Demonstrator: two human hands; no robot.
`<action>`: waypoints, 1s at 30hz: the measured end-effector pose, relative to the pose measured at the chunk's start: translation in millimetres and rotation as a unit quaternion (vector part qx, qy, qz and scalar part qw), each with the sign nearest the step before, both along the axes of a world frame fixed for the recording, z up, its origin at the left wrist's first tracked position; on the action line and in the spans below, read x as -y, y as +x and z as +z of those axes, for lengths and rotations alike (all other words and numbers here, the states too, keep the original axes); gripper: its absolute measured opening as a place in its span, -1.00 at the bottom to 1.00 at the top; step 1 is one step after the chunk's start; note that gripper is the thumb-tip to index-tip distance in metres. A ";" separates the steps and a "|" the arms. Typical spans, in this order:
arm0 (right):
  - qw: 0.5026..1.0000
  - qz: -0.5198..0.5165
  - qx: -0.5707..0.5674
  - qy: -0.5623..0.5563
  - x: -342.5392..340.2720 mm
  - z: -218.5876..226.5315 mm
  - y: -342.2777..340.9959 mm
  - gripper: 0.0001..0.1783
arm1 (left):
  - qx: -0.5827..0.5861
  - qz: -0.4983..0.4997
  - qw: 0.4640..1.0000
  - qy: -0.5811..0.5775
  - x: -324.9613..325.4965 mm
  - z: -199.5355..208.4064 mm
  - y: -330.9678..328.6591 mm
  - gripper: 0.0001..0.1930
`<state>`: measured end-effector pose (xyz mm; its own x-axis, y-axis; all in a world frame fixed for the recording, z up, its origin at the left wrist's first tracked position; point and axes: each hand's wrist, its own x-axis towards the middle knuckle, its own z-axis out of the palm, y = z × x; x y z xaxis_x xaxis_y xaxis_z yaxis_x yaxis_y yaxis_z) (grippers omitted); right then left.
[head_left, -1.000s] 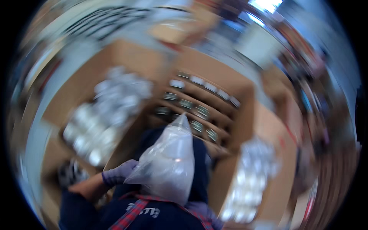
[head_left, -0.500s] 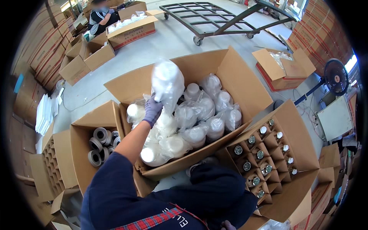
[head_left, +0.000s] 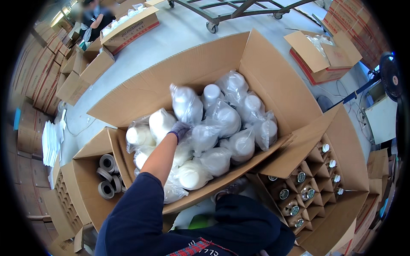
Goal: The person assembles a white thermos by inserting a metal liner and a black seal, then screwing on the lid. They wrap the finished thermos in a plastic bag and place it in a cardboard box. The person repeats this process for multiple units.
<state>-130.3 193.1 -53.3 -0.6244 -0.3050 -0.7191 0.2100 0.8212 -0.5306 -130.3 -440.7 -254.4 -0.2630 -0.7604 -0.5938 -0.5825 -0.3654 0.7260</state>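
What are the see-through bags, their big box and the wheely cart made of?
Bags: probably thin plastic; they look clear, shiny and crinkly.
Big box: seemingly cardboard, by its dull brown sides.
Cart: perhaps painted metal; its slim dark bars look stiff.

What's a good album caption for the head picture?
Gloved left hand among plastic-bagged white containers in an open cardboard box.

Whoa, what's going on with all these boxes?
The person's gloved left hand is in among white things in clear plastic bags, inside a big open cardboard box. I can't tell if it's gripping one. To the right, a divided box holds capped bottles; to the left, another box holds grey rings. Somebody else is farther back.
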 end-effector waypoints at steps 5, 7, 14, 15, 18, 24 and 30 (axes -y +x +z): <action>1.000 0.012 0.002 -0.026 23.5 25.9 -29.1 -0.55 | 0.305 -0.699 0.618 -0.191 36.6 -24.3 57.3 -0.73; 0.997 -0.041 0.005 -0.061 8.6 16.6 -19.1 -0.57 | 0.354 -0.767 0.445 -0.297 34.6 10.7 49.2 -0.69; 0.989 -0.107 0.106 -0.016 9.8 19.9 -37.7 -0.56 | 0.232 -0.370 0.771 -0.463 79.8 86.4 -104.0 -0.65; 0.991 -0.084 0.106 -0.022 11.8 22.2 -44.9 -0.55 | 0.347 -0.428 0.716 -0.428 108.6 38.6 -110.5 -0.63; 0.985 -0.117 0.121 -0.040 11.2 17.6 -41.3 -0.54 | 0.375 -0.539 0.716 -0.236 138.5 -30.0 -113.8 -0.48; 0.968 -0.222 0.090 -0.076 28.3 34.5 -27.8 -0.60 | 0.308 -0.377 0.822 -0.295 90.2 -45.2 -118.4 -0.50; 0.966 -0.233 0.056 -0.097 10.1 45.1 -11.8 -0.62 | 0.301 -0.244 0.866 -0.317 90.5 -53.2 -128.1 -0.37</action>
